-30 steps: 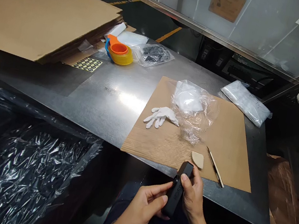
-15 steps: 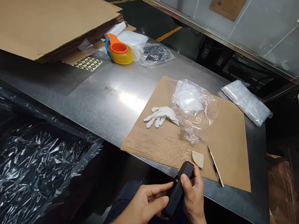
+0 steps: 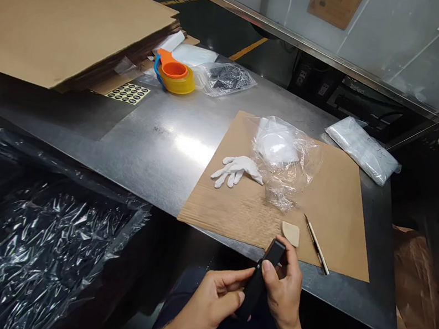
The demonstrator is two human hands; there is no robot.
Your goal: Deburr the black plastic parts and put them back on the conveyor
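Note:
A slim black box-shaped piece [image 3: 254,293] is held tilted between my two hands, in front of the table's near edge. My left hand [image 3: 210,309] grips its lower left side with thumb and fingers. My right hand [image 3: 285,288] closes on the upper right, the thumb pressed on its face. Just beyond the piece, a beige pad with one rounded side [image 3: 290,233] lies on a cardboard sheet [image 3: 347,208]. To its right is a thin pen-like tool with a pointed tip [image 3: 316,245]. A white glove [image 3: 238,171] rests farther left on the cardboard.
A clear plastic bag with white sheets [image 3: 278,149] lies on the cardboard. Behind stand a tape dispenser [image 3: 175,76] and a bagged dark item [image 3: 230,79]. Stacked cardboard [image 3: 66,21] fills the far left, above a bin lined with black plastic [image 3: 29,245]. A white package [image 3: 360,149] sits right.
The black piece has turned slightly in my hands, so the lettering seen on its side before no longer shows clearly. Both hands keep nearly the same place and grip.

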